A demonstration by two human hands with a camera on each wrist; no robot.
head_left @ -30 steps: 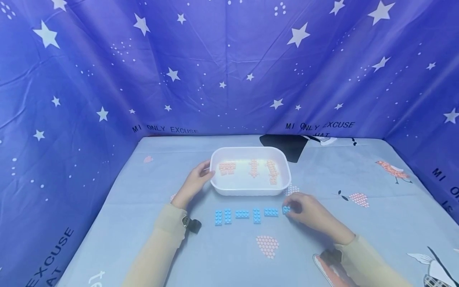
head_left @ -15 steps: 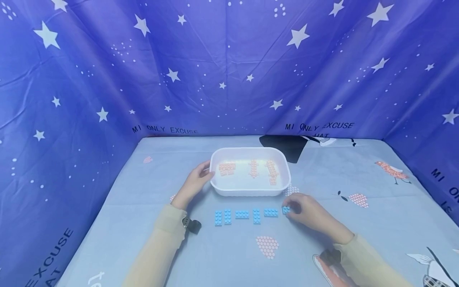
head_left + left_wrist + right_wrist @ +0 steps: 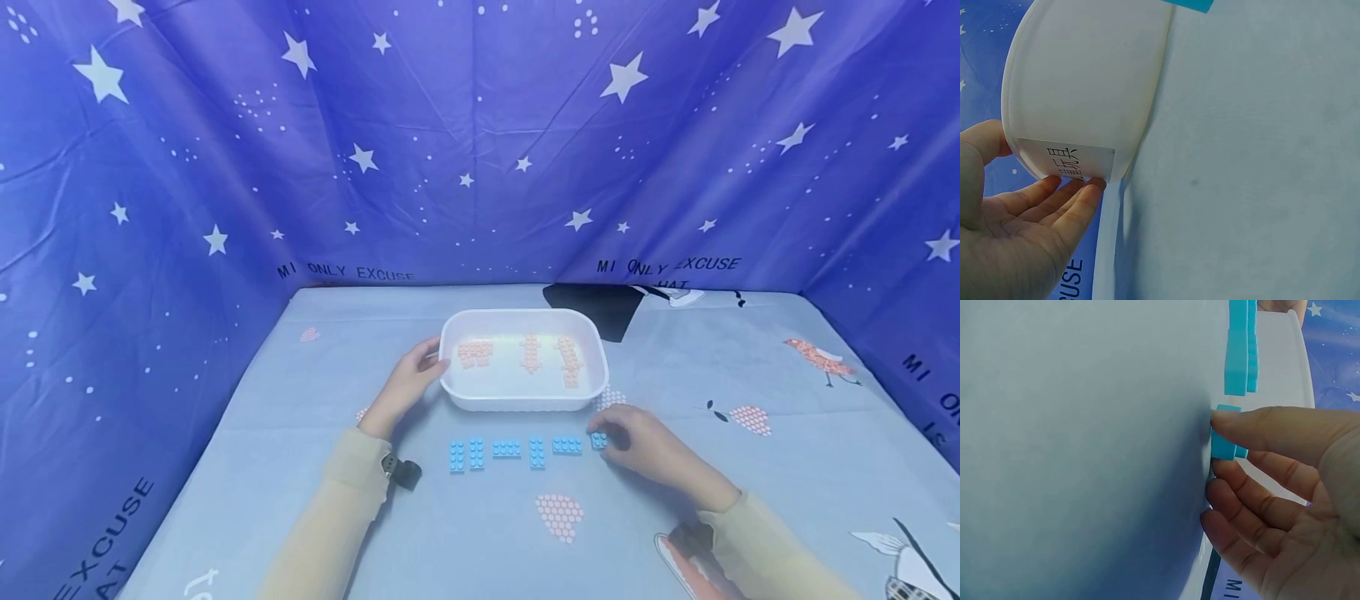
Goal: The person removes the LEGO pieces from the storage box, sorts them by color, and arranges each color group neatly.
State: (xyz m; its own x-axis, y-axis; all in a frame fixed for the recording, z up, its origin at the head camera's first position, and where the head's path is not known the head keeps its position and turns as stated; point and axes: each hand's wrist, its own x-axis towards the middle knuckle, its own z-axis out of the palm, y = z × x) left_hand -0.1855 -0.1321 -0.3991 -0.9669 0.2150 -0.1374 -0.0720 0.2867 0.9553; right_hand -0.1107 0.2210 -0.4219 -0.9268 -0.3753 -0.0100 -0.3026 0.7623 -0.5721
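In the head view, my left hand (image 3: 408, 379) holds the left end of a white plastic tub (image 3: 517, 403). The left wrist view shows the thumb at the rim and fingertips against the end wall, by a label (image 3: 1066, 159). My right hand (image 3: 652, 450) has thumb and index finger about a small square blue toy brick (image 3: 598, 441), the last at the right of a row. Seen from the right wrist, the thumb lies across this brick (image 3: 1224, 447), with the index finger partly hidden behind it. To its left lies a longer blue brick (image 3: 567, 445).
Several more blue bricks, such as an upright-lying one (image 3: 537, 452), continue the row leftward in front of the tub. Inside the tub are pink brick groups (image 3: 531, 354). A patterned cloth (image 3: 360, 533) covers the table; a starry curtain (image 3: 480, 167) stands behind.
The fingers of my right hand have loosened slightly around the small brick, which shows a little more. My left hand, the tub and the other bricks stay where they were.
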